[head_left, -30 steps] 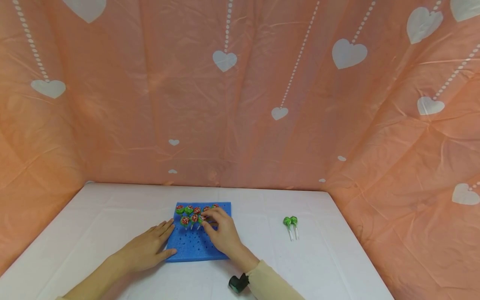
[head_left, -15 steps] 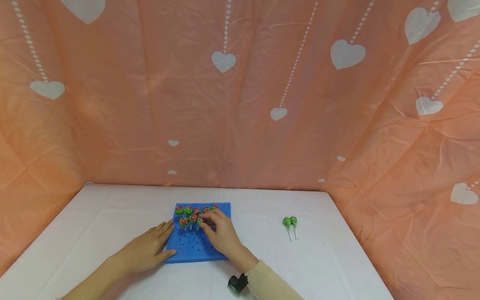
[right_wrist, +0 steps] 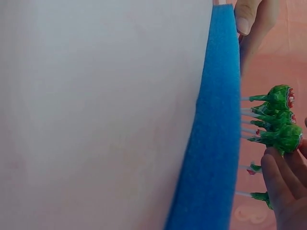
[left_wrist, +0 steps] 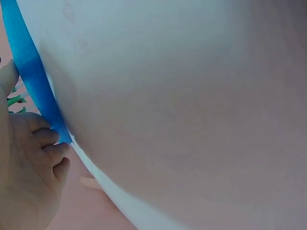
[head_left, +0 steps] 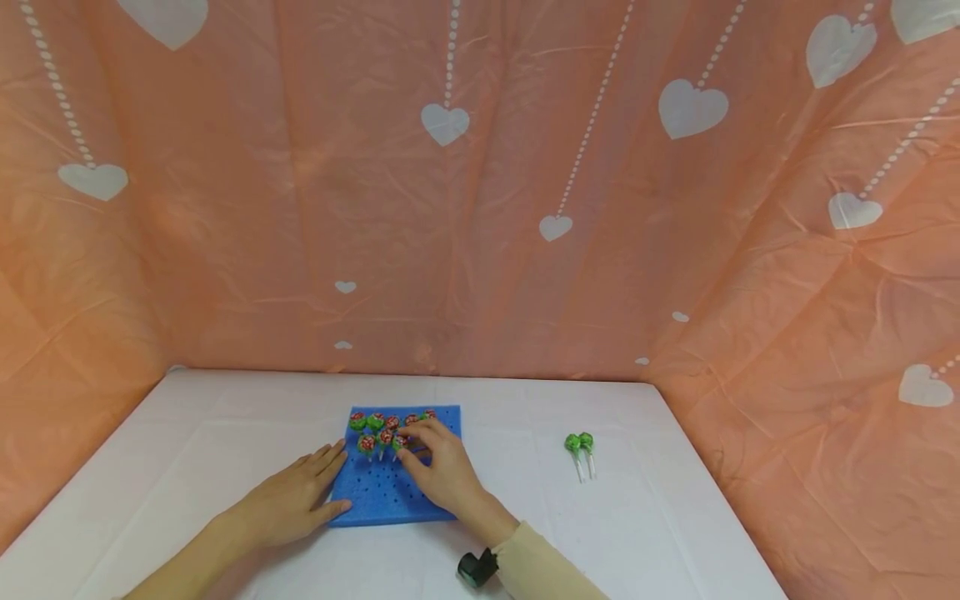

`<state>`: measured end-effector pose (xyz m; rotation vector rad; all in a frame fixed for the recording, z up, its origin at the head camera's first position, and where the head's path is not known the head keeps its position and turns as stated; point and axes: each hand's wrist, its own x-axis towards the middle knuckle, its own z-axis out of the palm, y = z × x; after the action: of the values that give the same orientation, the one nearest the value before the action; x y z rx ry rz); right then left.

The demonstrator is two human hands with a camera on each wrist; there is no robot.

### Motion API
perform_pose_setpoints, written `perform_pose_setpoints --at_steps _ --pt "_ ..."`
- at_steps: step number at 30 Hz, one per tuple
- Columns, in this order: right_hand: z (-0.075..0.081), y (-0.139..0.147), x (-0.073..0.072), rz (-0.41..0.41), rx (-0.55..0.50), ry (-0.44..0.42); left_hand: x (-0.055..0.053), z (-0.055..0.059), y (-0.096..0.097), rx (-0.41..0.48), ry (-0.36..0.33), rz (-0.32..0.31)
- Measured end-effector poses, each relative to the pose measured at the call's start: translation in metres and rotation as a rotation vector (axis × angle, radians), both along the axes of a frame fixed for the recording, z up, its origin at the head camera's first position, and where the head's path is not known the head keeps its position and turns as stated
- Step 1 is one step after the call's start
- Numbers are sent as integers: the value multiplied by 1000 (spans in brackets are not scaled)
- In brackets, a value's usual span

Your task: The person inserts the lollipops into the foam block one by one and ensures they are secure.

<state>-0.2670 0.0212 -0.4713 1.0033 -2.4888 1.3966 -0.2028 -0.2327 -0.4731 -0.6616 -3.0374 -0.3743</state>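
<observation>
A blue foam board [head_left: 390, 507] dotted with small holes lies on the white table. Several lollipops in green and red wrappers stand in it by their white sticks: a back row [head_left: 376, 422] and a shorter row [head_left: 366, 443] before it. My right hand [head_left: 447, 472] pinches the head of the rightmost lollipop [right_wrist: 287, 138] in the front row, its stick reaching down to the foam. Flat at the board's left edge, my left hand [head_left: 288, 498] has its fingers straight and its thumb on the near left corner. The left wrist view shows those fingertips along the blue edge.
Two green-wrapped lollipops [head_left: 580, 443] lie side by side on the white tabletop [head_left: 510, 433], right of the board. A black device [head_left: 477, 568] sits at the right wrist by the beige sleeve. Orange cloth [head_left: 480, 275] with white hearts hangs around the table.
The view shifts very slightly. Both hands keep almost the same place, with the right fingers still on the same lollipop.
</observation>
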Motion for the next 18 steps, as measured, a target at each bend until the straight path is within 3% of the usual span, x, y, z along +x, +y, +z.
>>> perform_pose_setpoints --at_steps 18 --pt "11 27 2 -38 -9 23 -1 1 2 2 -32 6"
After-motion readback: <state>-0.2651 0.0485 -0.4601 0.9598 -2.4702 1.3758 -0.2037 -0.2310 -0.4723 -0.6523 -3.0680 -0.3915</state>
